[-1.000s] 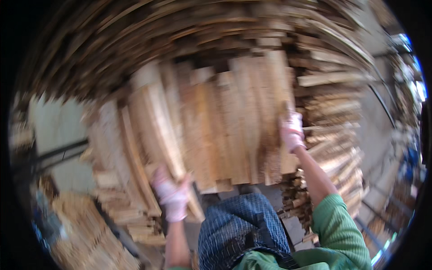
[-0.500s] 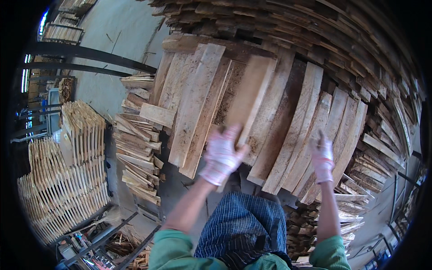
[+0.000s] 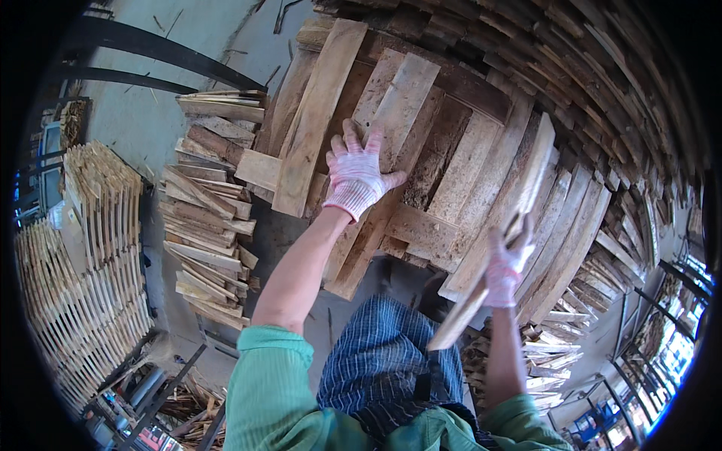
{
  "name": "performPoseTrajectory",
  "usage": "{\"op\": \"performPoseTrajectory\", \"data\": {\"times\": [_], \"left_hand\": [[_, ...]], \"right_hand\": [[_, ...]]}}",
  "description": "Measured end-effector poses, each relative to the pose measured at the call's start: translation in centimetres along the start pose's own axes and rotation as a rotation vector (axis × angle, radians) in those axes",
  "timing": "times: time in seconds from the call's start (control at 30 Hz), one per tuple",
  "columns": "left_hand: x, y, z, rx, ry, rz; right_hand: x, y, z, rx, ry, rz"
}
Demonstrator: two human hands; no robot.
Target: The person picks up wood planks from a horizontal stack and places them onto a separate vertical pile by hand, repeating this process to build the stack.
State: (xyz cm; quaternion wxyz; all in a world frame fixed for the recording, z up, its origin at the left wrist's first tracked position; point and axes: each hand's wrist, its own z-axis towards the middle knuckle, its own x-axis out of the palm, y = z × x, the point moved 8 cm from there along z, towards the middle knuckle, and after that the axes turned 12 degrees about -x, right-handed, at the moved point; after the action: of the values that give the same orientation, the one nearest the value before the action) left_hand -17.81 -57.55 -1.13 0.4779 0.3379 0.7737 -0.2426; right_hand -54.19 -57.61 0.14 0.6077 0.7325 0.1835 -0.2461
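Observation:
My left hand [image 3: 359,169], in a white and pink knit glove, lies spread on a pale wooden board [image 3: 406,94] left of the middle of the pile. Its fingers are apart and grip nothing. My right hand [image 3: 508,263], gloved alike, is closed round a long plank [image 3: 459,319] tilted up on its edge, slanting from near my lap toward the far right. Part of that plank is blurred by motion. Beneath both hands, rough boards [image 3: 470,161] lie side by side, some with bark-brown faces. A short board [image 3: 259,169] sticks out at the left.
A tall stack of planks [image 3: 602,83] rises along the far right. To the left stand a pile of split wood [image 3: 210,225] and slatted stacks of boards [image 3: 83,278]. A dark metal beam [image 3: 165,49] crosses the upper left. More loose wood [image 3: 553,349] lies by my right forearm.
My left hand has moved from a blurred board to lie flat on the boards. My right hand, empty before, has closed on a plank and tilted it up. The whole view has shifted.

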Motion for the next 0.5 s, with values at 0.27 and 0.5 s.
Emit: {"op": "performPoseTrajectory", "data": {"times": [0.27,0.5], "left_hand": [[-1.8,6.0,5.1,0.027,0.173,-0.708],[-8.4,9.0,3.7,0.207,-0.121,-0.94]], "right_hand": [[21.1,12.7,-5.3,-0.113,0.443,-0.209],[23.8,12.5,-3.7,-0.003,0.571,-0.534]]}}
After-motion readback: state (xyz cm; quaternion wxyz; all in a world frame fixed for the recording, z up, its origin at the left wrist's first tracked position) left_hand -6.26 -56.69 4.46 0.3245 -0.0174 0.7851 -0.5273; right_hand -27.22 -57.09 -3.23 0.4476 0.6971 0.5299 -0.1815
